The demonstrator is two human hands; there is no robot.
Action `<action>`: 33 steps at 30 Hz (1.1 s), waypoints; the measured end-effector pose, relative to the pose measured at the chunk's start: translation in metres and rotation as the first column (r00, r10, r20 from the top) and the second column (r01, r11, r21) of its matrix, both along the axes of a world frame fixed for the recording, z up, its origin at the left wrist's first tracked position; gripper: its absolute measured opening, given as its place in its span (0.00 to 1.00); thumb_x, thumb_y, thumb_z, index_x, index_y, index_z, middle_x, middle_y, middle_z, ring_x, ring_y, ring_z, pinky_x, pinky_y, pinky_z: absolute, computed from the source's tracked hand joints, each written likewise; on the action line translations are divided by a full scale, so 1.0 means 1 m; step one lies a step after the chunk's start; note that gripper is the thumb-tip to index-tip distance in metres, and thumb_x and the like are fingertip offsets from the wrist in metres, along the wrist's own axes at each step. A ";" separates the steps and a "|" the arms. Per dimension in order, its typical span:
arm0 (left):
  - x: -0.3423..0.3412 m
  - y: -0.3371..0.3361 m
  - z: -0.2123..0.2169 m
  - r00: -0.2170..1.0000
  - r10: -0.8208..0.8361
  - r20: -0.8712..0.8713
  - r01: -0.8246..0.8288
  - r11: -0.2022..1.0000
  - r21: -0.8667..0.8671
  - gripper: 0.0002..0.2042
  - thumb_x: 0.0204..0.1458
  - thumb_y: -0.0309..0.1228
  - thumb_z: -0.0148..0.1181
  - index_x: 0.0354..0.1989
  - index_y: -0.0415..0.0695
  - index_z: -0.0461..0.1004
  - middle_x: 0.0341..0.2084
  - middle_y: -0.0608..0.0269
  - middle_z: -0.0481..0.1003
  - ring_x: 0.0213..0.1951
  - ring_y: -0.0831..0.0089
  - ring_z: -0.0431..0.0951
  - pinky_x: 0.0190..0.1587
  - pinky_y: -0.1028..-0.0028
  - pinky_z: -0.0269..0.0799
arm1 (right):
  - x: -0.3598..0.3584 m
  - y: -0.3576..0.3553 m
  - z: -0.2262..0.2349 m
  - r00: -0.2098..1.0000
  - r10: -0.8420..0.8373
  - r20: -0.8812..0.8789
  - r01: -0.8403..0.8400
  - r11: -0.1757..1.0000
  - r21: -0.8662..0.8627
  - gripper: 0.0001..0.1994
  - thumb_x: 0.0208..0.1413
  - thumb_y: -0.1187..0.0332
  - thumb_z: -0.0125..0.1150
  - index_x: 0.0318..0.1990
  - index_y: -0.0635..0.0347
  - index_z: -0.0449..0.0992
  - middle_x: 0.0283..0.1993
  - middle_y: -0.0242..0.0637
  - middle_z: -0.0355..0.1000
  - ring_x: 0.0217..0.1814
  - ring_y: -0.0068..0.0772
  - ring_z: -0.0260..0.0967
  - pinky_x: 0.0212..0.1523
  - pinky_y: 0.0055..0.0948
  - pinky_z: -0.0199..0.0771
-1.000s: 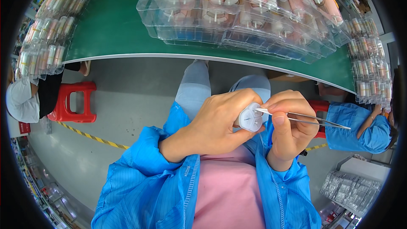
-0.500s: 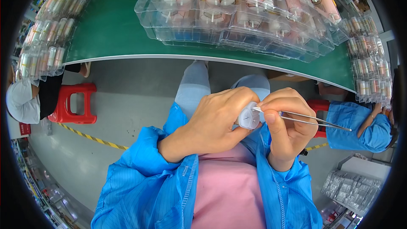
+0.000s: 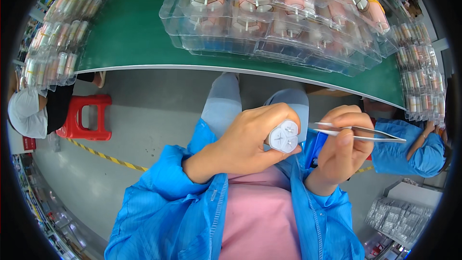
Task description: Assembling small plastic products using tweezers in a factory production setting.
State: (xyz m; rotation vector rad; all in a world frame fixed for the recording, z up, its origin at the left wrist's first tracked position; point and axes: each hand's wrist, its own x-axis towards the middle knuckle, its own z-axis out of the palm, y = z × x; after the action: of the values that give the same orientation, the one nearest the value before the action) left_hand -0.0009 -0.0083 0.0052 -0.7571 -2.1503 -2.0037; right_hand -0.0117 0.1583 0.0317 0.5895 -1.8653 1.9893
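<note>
Wrapped in my left hand (image 3: pixel 245 139) is a small bundle of three white tubes (image 3: pixel 283 137), held over my lap. Their round ends face up toward me, each with a small mark or stem at its middle; the rest of the tubes is hidden by the fingers. To the right, my right hand (image 3: pixel 342 147) pinches metal tweezers (image 3: pixel 385 138) between thumb and fingers. The tweezer tips point left toward the tubes, with a gap between; I cannot tell whether the tips hold anything.
Stacked clear plastic trays (image 3: pixel 269 43) of white and pink cylinders stand on the green table (image 3: pixel 125 38) ahead. More filled trays (image 3: pixel 57 43) are at the left. A red stool (image 3: pixel 86 118) and seated people are on both sides. A box of clear packs (image 3: pixel 399 214) sits lower right.
My right hand has drawn the tweezers away from the tube ends, to the right. My left hand has turned the bundle slightly, so all three ends show more fully.
</note>
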 end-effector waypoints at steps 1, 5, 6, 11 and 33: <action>0.000 0.000 0.000 1.000 -0.016 0.011 0.016 1.000 0.027 0.15 0.37 0.24 0.71 0.33 0.42 0.70 0.27 0.61 0.72 0.28 0.67 0.74 0.29 0.73 0.66 | 0.000 0.000 0.001 1.000 -0.022 0.018 0.022 0.999 -0.036 0.11 0.51 0.66 0.59 0.33 0.67 0.72 0.30 0.44 0.70 0.30 0.29 0.68 0.31 0.23 0.69; 0.000 0.000 0.001 0.996 -0.066 0.058 0.061 0.995 0.075 0.15 0.38 0.25 0.72 0.33 0.42 0.71 0.27 0.62 0.72 0.28 0.71 0.74 0.29 0.75 0.66 | 0.000 0.001 -0.004 0.998 0.009 0.059 -0.004 0.997 -0.082 0.11 0.53 0.67 0.59 0.34 0.68 0.72 0.30 0.44 0.70 0.30 0.29 0.68 0.32 0.23 0.70; 0.000 0.000 0.001 0.995 -0.074 0.069 0.068 0.994 0.086 0.15 0.38 0.25 0.72 0.33 0.42 0.71 0.27 0.62 0.72 0.28 0.72 0.73 0.29 0.75 0.66 | 0.000 0.001 -0.005 0.998 0.019 0.067 -0.014 0.997 -0.080 0.11 0.53 0.67 0.59 0.34 0.68 0.72 0.31 0.44 0.70 0.30 0.29 0.68 0.32 0.23 0.70; 0.000 0.000 0.003 0.985 -0.109 0.133 0.092 0.987 0.129 0.15 0.38 0.26 0.72 0.33 0.41 0.71 0.27 0.63 0.72 0.27 0.74 0.73 0.29 0.77 0.66 | -0.001 0.001 -0.010 0.996 0.045 0.075 -0.037 0.994 -0.107 0.09 0.52 0.69 0.59 0.34 0.68 0.72 0.31 0.43 0.70 0.31 0.29 0.69 0.32 0.23 0.70; 0.003 0.009 0.004 0.918 0.309 -0.250 -0.369 0.896 -0.246 0.17 0.34 0.29 0.73 0.34 0.41 0.75 0.24 0.59 0.75 0.22 0.67 0.74 0.22 0.72 0.68 | 0.002 -0.003 -0.016 0.976 0.150 0.160 -0.126 0.981 -0.148 0.12 0.55 0.66 0.58 0.39 0.69 0.71 0.37 0.44 0.69 0.37 0.30 0.71 0.38 0.28 0.77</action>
State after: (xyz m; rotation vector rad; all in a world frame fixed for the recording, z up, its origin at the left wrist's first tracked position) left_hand 0.0019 0.0004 0.0097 -0.5383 -2.2860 -1.3961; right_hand -0.0095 0.1553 0.0159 0.5380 -1.8073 2.3030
